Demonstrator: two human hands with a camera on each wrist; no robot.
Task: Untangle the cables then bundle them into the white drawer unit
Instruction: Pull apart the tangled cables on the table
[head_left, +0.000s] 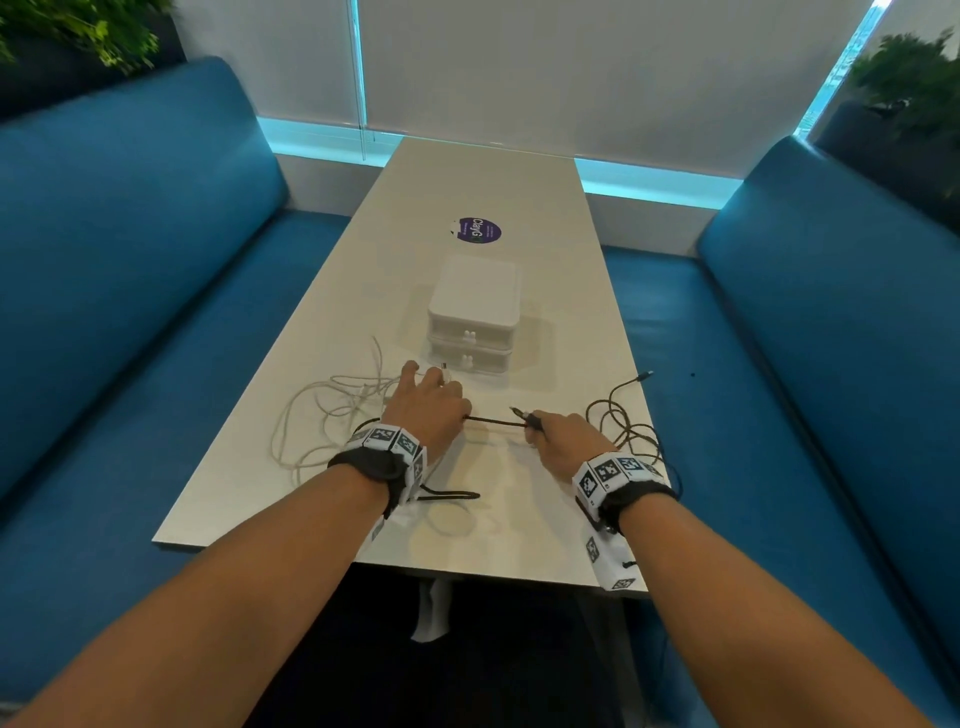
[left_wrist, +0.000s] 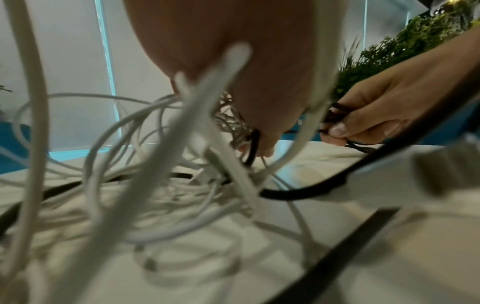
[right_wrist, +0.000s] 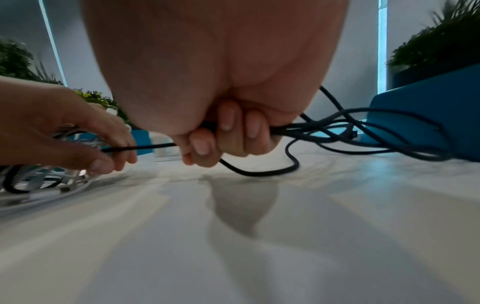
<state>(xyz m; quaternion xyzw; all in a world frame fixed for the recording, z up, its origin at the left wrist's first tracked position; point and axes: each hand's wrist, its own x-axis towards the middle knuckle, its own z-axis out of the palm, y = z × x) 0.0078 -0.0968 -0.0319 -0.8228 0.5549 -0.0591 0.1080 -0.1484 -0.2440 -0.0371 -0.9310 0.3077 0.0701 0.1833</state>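
- A booth: blue upholstered benches (head_left: 130, 270) run along both long sides of a pale worktop (head_left: 483, 182), with frosted window panels at its far end and green plants (head_left: 914, 78) behind the bench backs.
- Both forearms reach over the near edge of the worktop, each wrist wrapped in a black strap with a band of black-and-white marker squares (head_left: 387, 441).
- The white drawer unit (head_left: 474, 312) stands on the worktop's midline, past the hands; its two stacked drawers are closed, their small knobs facing the near edge.
- White cables (head_left: 322, 415) lie in a loose tangle toward the left edge, running under the left wrist; the left wrist view shows many loops crossing one another, with a black strand threaded among them.
- The black cable (head_left: 623, 421) is heaped in coils by the right edge; one plug end lies close to that edge, and another loop rests near the near edge under the left wrist.
- The left hand (head_left: 428, 410), palm down, pinches the black cable between thumb and fingertips, its other fingers spread forward over the white tangle.
- The right hand (head_left: 558, 439) is fisted around the black cable, fingers (right_wrist: 226, 121) curled under it, a short plug end poking out beyond the knuckles.
- Between the two hands a short run of the black cable is stretched straight just above the worktop.
- A round purple sticker (head_left: 477, 230) sits on the worktop beyond the drawer unit.
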